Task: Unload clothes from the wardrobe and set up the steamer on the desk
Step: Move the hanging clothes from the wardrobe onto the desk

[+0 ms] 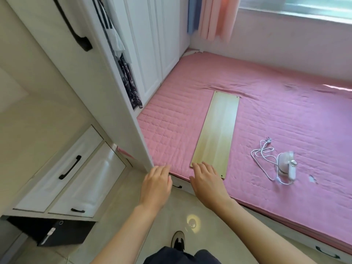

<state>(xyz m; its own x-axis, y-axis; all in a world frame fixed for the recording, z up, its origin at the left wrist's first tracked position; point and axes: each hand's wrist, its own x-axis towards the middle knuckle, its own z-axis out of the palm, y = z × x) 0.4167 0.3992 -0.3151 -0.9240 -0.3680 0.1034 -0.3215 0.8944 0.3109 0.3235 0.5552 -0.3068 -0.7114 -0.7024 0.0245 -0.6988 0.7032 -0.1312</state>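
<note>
Pink quilted bedding [266, 115] covers the low platform, and it serves as the landmark for everything else. A long pale wooden board [219, 130] lies flat on it near its front edge, running away from the person. To the right of the board, well apart from it, the small white steamer [287, 164] rests on the bedding with its white cord [263, 159] coiled loosely beside it, plug free. Left of the bedding stands the white wardrobe [118, 103] with one door open; dark patterned clothes [129, 80] and a striped garment [108, 25] hang inside. The left hand [157, 185] hovers at the bedding's front corner, fingers relaxed, gripping nothing. The right hand [206, 180] is likewise loose and empty, its fingertips at the near end of the board, though whether they touch it I cannot tell. I judge the task barely begun: the clothes hang untouched in the wardrobe, the steamer is unplugged and lying down, and both steps remain
</note>
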